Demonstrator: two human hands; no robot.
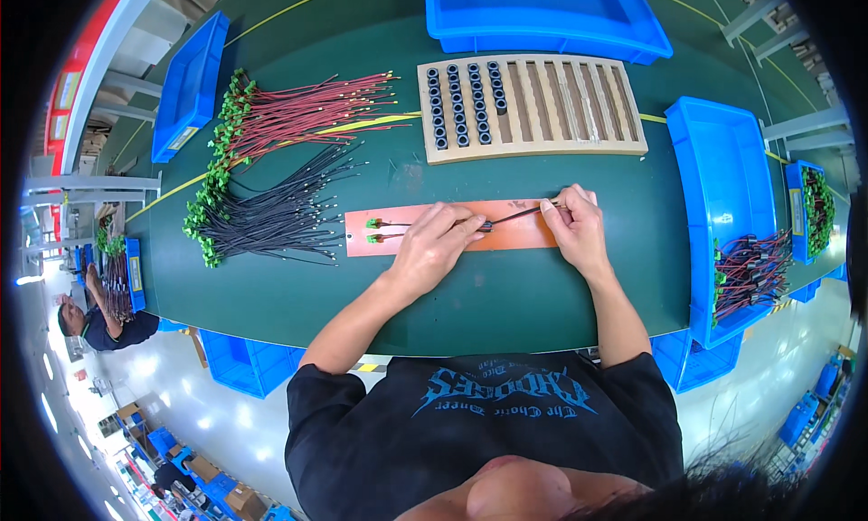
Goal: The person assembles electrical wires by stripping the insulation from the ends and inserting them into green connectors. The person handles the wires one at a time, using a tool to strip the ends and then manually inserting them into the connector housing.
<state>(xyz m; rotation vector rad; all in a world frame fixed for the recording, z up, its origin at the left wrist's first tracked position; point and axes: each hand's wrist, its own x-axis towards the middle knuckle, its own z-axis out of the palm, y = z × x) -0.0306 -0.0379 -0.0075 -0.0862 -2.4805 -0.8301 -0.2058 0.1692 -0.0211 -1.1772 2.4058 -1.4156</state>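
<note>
An orange-red board [506, 238] lies on the green table in front of me. Two green connectors [373, 224] rest near its left end, and their thin wires run under my left hand [436, 243]. That hand's thumb and fingers close around the wires beside a small black piece [486, 226], whose exact kind I cannot make out. From there, dark wires [517, 215] stretch rightward to my right hand [576, 225], which pinches their ends between thumb and fingers above the board's right end.
Beyond the board stands a wooden rack [533, 150] partly filled with black cylinders [458, 105]. Red wires [316, 110] and black wires [280, 209] with green connectors lie at left. Blue bins [737, 168] stand around; the right one holds wire assemblies [750, 272]. Another person [113, 327] works far left.
</note>
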